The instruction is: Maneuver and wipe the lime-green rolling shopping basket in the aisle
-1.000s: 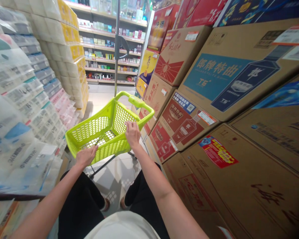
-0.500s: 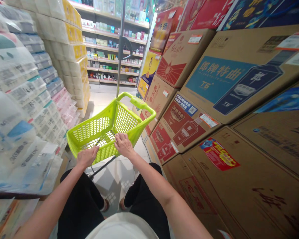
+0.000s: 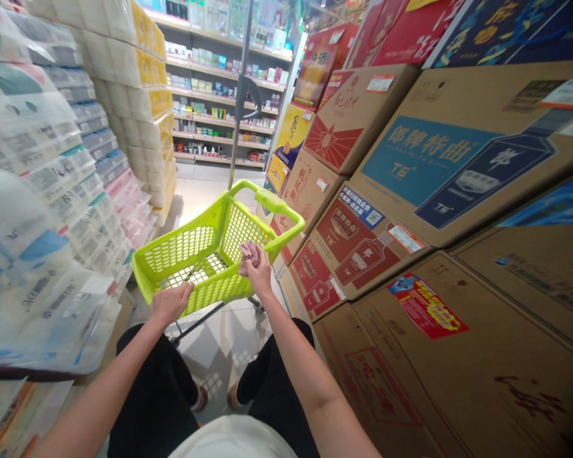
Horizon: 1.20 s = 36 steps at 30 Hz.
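Observation:
A lime-green shopping cart (image 3: 181, 245) with a perforated basket stands in front of me, its inside bare to the grid floor. My left hand (image 3: 170, 301) is closed around the near rim of the basket, at the left. In my right hand (image 3: 260, 272) I pinch a crumpled pinkish cloth (image 3: 251, 252), held up by the basket's right near edge. Whether that hand also touches the rim, I cannot tell. The cart's green handle (image 3: 286, 213) is at the far right end of the basket.
Stacked cardboard cartons (image 3: 410, 159) line the right side. Wrapped tissue packs (image 3: 67, 191) are piled on the left. A grey pole (image 3: 241, 95) rises behind the cart. Shelves of small boxes (image 3: 219, 102) stand at the far end of the tiled aisle.
My right hand has lifted from its flat rest on the basket rim and moved right, now with the pinkish cloth showing in its fingers. The left hand keeps its hold.

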### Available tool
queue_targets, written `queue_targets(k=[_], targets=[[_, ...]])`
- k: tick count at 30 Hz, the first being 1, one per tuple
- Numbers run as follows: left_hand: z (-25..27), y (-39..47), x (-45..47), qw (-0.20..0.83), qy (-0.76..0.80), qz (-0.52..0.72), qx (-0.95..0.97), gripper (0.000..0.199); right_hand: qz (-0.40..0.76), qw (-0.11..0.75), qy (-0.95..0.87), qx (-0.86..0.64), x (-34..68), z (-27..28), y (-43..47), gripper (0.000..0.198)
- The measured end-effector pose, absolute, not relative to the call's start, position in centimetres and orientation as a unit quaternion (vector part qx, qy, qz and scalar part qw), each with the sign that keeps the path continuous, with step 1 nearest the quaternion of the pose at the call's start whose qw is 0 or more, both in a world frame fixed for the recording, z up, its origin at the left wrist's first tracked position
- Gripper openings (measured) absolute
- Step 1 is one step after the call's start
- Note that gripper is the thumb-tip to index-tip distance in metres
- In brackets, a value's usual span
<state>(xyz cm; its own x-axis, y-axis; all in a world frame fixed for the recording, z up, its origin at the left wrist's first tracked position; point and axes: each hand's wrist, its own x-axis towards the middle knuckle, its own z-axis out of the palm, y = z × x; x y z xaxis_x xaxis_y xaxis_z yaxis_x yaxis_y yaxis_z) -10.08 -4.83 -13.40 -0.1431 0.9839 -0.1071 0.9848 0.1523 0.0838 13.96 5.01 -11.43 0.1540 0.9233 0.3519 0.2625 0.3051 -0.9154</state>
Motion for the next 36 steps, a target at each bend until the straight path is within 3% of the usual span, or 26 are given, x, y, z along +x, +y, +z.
queue_targets(k=[4, 6, 10, 15, 19, 22, 26, 28, 32, 36], targets=[[-13.6, -4.9, -10.1, 0.059, 0.755, 0.000, 0.653, 0.070, 0.580, 0.600, -0.407, -0.373, 13.3, -10.7, 4.0, 0.034], [-13.7, -4.9, -10.1, 0.057, 0.755, 0.000, 0.653, 0.070, 0.660, 0.594, -0.353, -0.295, 13.2, -10.1, 3.0, 0.027], [-13.8, -4.9, -10.1, 0.049, 0.754, -0.005, 0.655, 0.069, 0.728, 0.577, -0.297, -0.220, 13.4, -9.2, 1.2, 0.031], [-13.9, -5.0, -10.1, 0.043, 0.750, 0.003, 0.660, 0.070, 0.730, 0.552, -0.344, -0.209, 14.0, -9.3, 0.3, 0.014], [-14.1, -5.0, -10.0, 0.044, 0.751, 0.013, 0.659, 0.069, 0.607, 0.567, -0.445, -0.335, 14.2, -9.8, 0.8, 0.020], [-14.2, -5.0, -10.0, 0.045, 0.753, 0.018, 0.657, 0.070, 0.401, 0.560, -0.553, -0.469, 14.5, -9.6, 1.8, 0.021], [-14.3, -5.0, -9.9, 0.047, 0.753, 0.021, 0.656, 0.071, 0.126, 0.561, -0.632, -0.520, 15.2, -8.7, 4.4, 0.045], [-14.2, -5.0, -9.8, 0.044, 0.753, 0.022, 0.656, 0.071, 0.030, 0.553, -0.627, -0.548, 14.9, -9.2, 5.4, 0.040], [-14.3, -4.9, -9.8, 0.033, 0.750, 0.024, 0.660, 0.071, -0.034, 0.475, -0.649, -0.593, 12.2, -12.6, 4.8, 0.035], [-14.4, -4.9, -10.1, 0.032, 0.751, 0.020, 0.659, 0.069, -0.049, 0.353, -0.793, -0.494, 11.1, -15.4, 3.4, 0.042]])
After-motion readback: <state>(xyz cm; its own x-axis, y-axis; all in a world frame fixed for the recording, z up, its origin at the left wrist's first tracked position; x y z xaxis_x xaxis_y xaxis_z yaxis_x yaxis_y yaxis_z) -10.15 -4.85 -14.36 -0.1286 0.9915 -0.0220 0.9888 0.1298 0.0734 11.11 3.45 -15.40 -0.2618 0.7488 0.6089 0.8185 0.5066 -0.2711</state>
